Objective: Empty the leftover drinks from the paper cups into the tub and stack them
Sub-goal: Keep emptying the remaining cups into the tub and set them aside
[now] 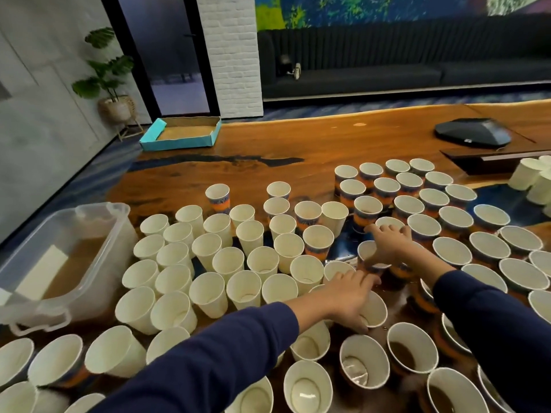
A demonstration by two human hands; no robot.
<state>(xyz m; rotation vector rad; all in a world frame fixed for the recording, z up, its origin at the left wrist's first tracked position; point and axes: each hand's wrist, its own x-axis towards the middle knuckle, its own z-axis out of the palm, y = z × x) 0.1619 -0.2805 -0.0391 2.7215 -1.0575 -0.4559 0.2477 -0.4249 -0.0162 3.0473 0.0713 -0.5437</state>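
Dozens of cups (262,262) remained unstacked; tub (98,234) held brown liquid. Your right hand (387,245) gripped one cup (368,254), left hand (347,296) another (374,311).

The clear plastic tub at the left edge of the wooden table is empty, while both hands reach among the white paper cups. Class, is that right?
Not quite. The clear plastic tub is not empty: the head view shows brown liquid pooled inside it. The rest stands: it sits at the left edge of the wooden table, and the left hand and right hand both reach among the white paper cups.
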